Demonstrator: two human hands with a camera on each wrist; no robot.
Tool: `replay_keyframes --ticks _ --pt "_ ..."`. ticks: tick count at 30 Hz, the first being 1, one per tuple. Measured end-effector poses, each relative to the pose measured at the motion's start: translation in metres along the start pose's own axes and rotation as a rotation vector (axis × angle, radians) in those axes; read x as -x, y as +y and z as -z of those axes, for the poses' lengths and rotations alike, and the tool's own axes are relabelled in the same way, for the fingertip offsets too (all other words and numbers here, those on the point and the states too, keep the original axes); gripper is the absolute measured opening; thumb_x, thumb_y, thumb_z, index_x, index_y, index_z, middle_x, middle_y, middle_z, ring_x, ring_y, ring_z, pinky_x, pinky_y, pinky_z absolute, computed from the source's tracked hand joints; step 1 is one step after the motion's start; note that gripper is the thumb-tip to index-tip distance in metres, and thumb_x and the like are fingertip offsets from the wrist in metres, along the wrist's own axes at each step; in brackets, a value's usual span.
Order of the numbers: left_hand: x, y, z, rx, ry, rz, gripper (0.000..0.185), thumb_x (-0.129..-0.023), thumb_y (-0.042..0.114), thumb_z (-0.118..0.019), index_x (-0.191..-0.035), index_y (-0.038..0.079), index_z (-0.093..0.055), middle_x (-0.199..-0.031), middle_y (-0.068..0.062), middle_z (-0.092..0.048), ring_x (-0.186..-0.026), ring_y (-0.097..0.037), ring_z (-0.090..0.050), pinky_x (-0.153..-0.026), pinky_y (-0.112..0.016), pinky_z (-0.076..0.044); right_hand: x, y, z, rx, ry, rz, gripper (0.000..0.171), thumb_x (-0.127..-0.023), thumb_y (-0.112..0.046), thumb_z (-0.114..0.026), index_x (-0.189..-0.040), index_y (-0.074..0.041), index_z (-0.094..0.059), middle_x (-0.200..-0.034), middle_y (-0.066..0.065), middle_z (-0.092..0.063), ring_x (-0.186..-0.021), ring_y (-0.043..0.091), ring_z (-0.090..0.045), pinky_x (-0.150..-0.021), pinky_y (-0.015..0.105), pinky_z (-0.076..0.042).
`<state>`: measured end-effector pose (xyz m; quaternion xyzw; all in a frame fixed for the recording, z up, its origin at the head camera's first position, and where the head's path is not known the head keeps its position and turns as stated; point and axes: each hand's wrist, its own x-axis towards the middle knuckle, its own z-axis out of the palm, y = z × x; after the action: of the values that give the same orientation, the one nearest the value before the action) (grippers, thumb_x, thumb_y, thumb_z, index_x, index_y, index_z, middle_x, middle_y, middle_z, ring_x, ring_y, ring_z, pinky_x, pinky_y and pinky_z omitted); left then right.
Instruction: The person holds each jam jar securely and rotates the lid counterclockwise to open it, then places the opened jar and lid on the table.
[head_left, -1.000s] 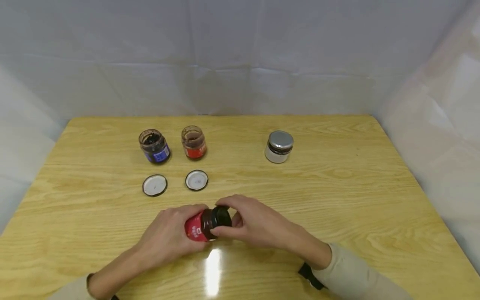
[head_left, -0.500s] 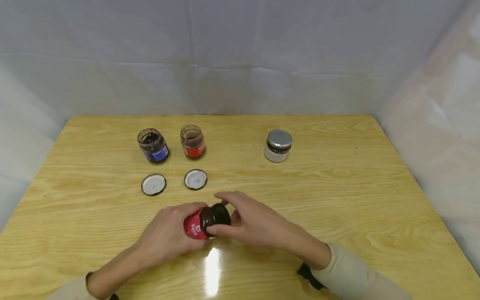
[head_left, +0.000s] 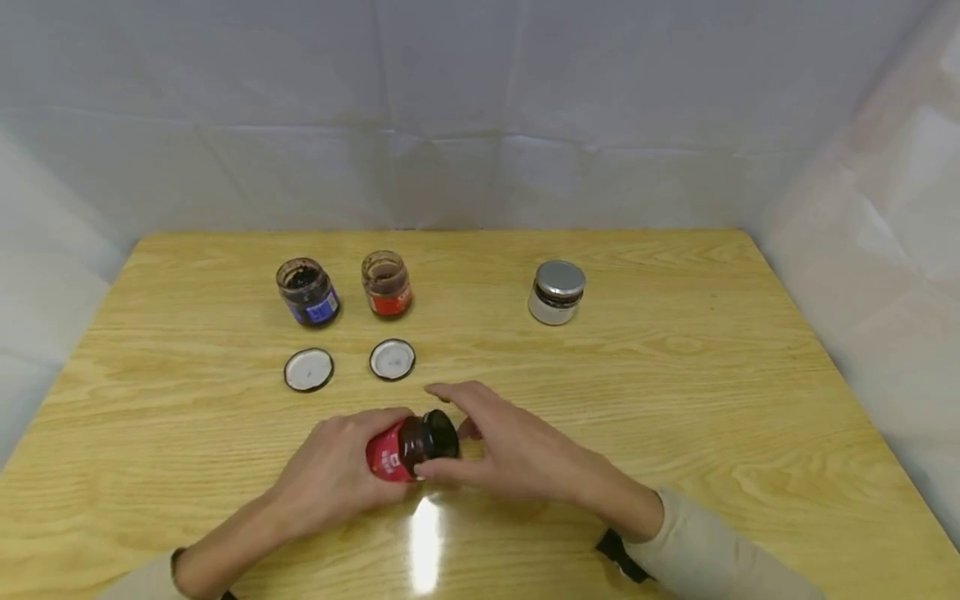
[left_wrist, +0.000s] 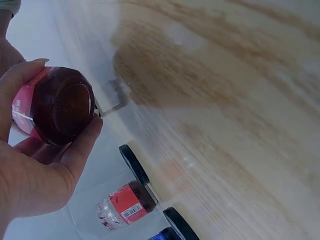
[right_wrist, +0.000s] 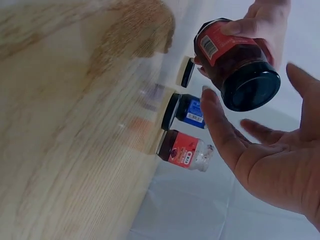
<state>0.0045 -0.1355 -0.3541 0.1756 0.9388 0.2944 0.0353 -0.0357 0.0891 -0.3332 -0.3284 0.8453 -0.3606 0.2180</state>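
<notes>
Red label: the red-labelled jar [head_left: 392, 455] is tipped sideways above the table's [head_left: 675, 400] near edge, about midway along.
Left hand [head_left: 333, 475]: fingers curled tight round the glass body.
Right hand [head_left: 517, 450]: fingers spread, just off the black lid [head_left: 441, 435]; thumb nearly touching.
Tip: I'd wrap the lid fully, then twist while the left holds firm.

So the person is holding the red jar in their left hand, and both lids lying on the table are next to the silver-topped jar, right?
Not quite. The left hand does hold the red jar, but the two loose lids lie in front of the two open jars on the left. The silver-topped jar stands alone, farther right. The head view shows this.
</notes>
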Motion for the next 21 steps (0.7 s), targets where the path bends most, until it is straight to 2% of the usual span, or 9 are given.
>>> replay_keyframes --ticks 3,6,9,14,21 --pt "-0.0004 0.0009 0.0007 0.003 -0.002 0.002 0.061 -0.063 0.031 -0.085 -0.116 0.011 -0.065 -0.101 -0.002 -0.068 -0.077 -0.009 -0.060 -0.060 -0.020 -0.048 -0.0007 -0.0022 -0.0015 -0.054 -0.004 -0.101 0.073 -0.084 -0.060 -0.060 -0.141 -0.017 -0.044 -0.123 -0.002 -0.054 -0.090 0.005 -0.057 -0.074 0.021 -0.049" --pt "-0.0004 0.0014 0.0002 -0.001 0.003 -0.004 0.059 -0.064 0.031 -0.085 -0.116 0.011 -0.065 -0.101 -0.002 -0.068 -0.077 -0.009 -0.060 -0.061 -0.020 -0.048 -0.0015 -0.0018 -0.0023 -0.086 -0.016 -0.103 0.063 -0.086 -0.052 -0.064 -0.134 -0.014 -0.051 -0.116 -0.003 -0.057 -0.087 0.003 -0.058 -0.071 0.019 -0.050" --pt "0.0000 0.0013 -0.0014 -0.002 0.013 -0.014 0.059 -0.063 0.031 -0.085 -0.115 0.011 -0.065 -0.101 -0.001 -0.068 -0.077 -0.009 -0.061 -0.061 -0.020 -0.048 -0.0014 0.0004 -0.0021 -0.090 -0.009 -0.042 0.056 -0.085 -0.043 -0.070 -0.131 -0.015 -0.053 -0.117 -0.004 -0.056 -0.090 0.003 -0.057 -0.075 0.020 -0.050" --pt "0.0000 0.0006 -0.0024 0.029 0.015 -0.020 0.056 -0.063 0.032 -0.086 -0.112 0.015 -0.066 -0.097 0.003 -0.068 -0.074 -0.006 -0.060 -0.060 -0.019 -0.048 -0.0017 0.0037 -0.0004 -0.014 0.014 0.130 0.050 -0.082 -0.026 -0.077 -0.126 -0.016 -0.055 -0.119 -0.006 -0.055 -0.105 0.003 -0.052 -0.087 0.021 -0.047" --pt "0.0001 0.0007 -0.0028 0.034 0.017 -0.020 0.055 -0.063 0.032 -0.086 -0.111 0.016 -0.066 -0.095 0.004 -0.067 -0.073 -0.005 -0.059 -0.060 -0.019 -0.048 0.0002 0.0033 0.0017 0.082 0.053 0.218 0.051 -0.080 -0.025 -0.079 -0.125 -0.017 -0.056 -0.123 -0.008 -0.055 -0.115 0.003 -0.047 -0.098 0.022 -0.039"
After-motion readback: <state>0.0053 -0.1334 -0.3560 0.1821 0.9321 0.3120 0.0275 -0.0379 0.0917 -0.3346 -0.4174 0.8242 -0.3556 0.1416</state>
